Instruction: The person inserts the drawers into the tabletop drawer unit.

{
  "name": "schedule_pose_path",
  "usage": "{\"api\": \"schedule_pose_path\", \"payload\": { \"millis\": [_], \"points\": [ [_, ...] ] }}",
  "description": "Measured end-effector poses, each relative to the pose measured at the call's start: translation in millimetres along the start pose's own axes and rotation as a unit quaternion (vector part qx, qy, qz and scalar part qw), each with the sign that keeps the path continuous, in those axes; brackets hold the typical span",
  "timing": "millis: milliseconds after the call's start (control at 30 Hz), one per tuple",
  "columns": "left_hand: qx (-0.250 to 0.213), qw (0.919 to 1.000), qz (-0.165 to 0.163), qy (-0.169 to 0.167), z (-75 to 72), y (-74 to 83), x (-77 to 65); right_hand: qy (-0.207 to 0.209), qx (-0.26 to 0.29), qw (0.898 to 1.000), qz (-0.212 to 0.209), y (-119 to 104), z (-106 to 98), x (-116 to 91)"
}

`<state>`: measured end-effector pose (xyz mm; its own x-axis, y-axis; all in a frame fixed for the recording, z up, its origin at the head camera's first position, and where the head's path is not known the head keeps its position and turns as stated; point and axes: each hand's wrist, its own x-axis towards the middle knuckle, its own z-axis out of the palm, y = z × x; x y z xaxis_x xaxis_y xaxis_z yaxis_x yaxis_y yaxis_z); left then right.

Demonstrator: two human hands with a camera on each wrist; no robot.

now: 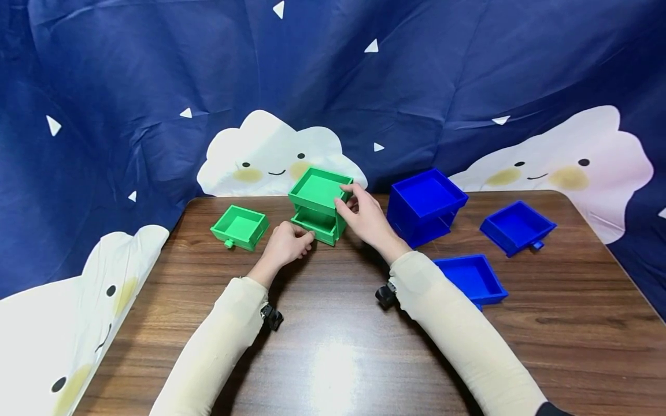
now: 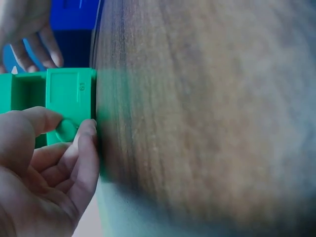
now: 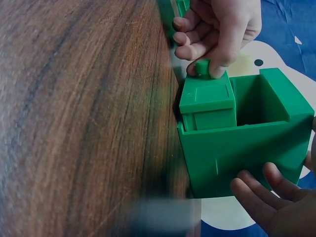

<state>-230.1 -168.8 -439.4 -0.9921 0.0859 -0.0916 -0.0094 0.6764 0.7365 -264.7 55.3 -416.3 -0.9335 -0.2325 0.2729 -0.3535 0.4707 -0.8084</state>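
Note:
A small green cabinet stands towards the back of the table, its top a shallow tray. In its lower slot sits a green drawer, jutting out a little at the front. My left hand pinches the drawer's round knob between thumb and fingers. On the cabinet's right side is my right hand, its fingers spread and loosely straight at the side wall, the thumb up near the top edge. The slot above the drawer gapes open in the right wrist view.
A loose green drawer lies left of the cabinet. To the right stands a blue cabinet with open slots. Two blue drawers lie near it, one partly behind my right sleeve. A patterned blue cloth hangs behind the table.

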Motion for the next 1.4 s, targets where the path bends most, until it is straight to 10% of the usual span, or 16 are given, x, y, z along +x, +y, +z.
{"api": "schedule_pose_path", "payload": {
  "millis": [1067,1400],
  "points": [
    [-0.024,0.9997,0.0,0.001,4.9,2.9,13.3,-0.001,0.006,1.0,0.008,-2,0,-1],
    [0.047,0.9986,0.017,0.018,-4.4,-0.2,1.3,-0.005,0.006,1.0,0.016,-5,-1,-1]
  ]
}}
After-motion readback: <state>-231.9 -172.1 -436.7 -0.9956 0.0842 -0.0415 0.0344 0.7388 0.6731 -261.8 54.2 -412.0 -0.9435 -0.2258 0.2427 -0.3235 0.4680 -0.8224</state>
